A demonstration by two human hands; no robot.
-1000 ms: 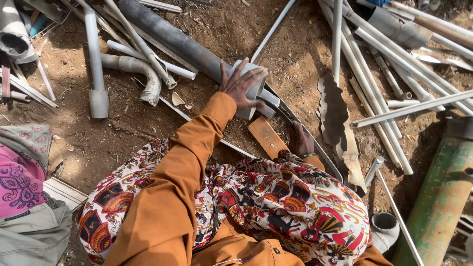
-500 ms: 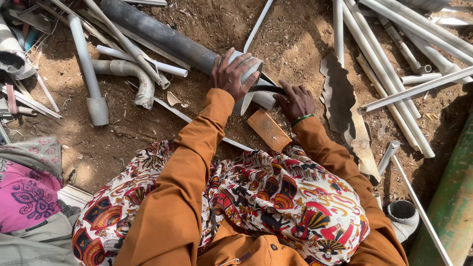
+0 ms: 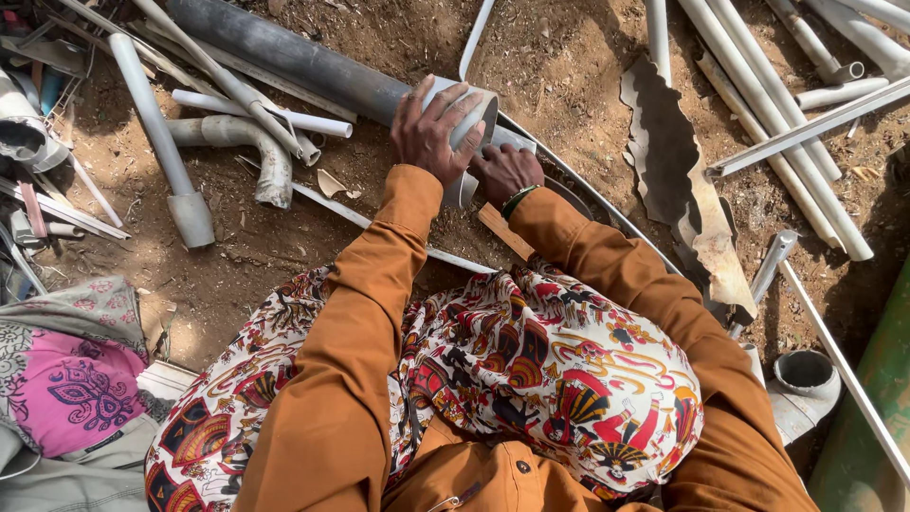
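Dirt ground: left hand [image 3: 431, 133] clasps grey pipe fitting [image 3: 471, 118].

I see both my arms stretched out in front of me, down toward the ground. My left hand [image 3: 431, 128] lies flat with its 5 fingers spread wide and curved. My right hand [image 3: 505, 171] sits just beside it, lower, curled in, with a green band on the wrist.

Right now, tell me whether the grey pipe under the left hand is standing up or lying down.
Lying down. The grey pipe stretches flat along the dirt ground, its open end facing sideways under the left hand; the right hand sits beside that end.
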